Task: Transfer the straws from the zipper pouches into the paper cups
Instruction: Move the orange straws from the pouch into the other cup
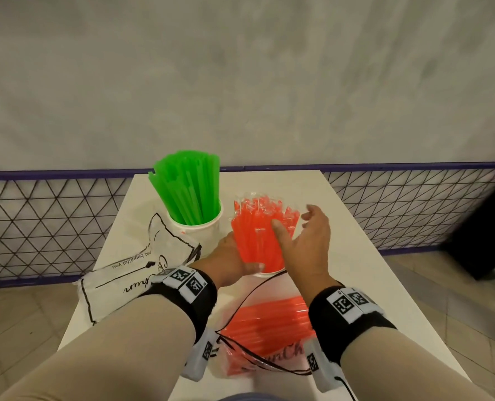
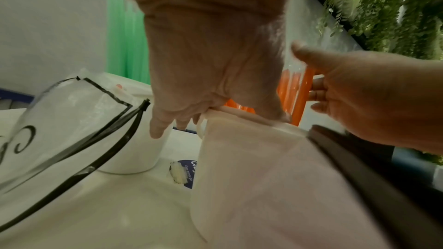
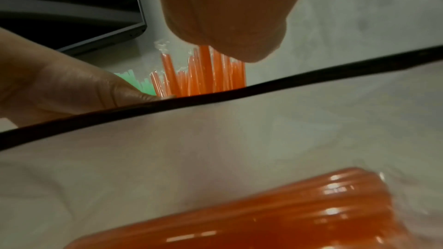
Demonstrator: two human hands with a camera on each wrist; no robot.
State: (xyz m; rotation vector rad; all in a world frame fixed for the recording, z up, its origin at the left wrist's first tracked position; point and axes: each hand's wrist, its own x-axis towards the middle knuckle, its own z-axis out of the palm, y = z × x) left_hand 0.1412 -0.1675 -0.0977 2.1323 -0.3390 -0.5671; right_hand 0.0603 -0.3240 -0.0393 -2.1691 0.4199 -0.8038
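Note:
Wrapped orange straws [image 1: 255,235] [image 2: 297,90] [image 3: 203,75] stand in a white paper cup [image 1: 270,274] [image 2: 239,158] at mid-table. My left hand [image 1: 236,257] [image 2: 215,116] grips this cup at its rim, thumb in front and fingers behind. My right hand [image 1: 292,224] [image 2: 359,97] is spread beside the bundle, its thumb touching the straws. Behind to the left, green straws [image 1: 188,192] [image 2: 127,44] fill a second paper cup [image 1: 202,231] [image 2: 134,154]. A clear zipper pouch [image 1: 269,328] [image 3: 263,215] holding more orange straws lies under my wrists.
An empty clear pouch [image 1: 130,273] [image 2: 59,120] with black trim and script lettering lies at the table's left edge. The white table [image 1: 341,256] is narrow, with a purple-framed mesh railing [image 1: 414,204] behind and on both sides. Tiled floor lies below.

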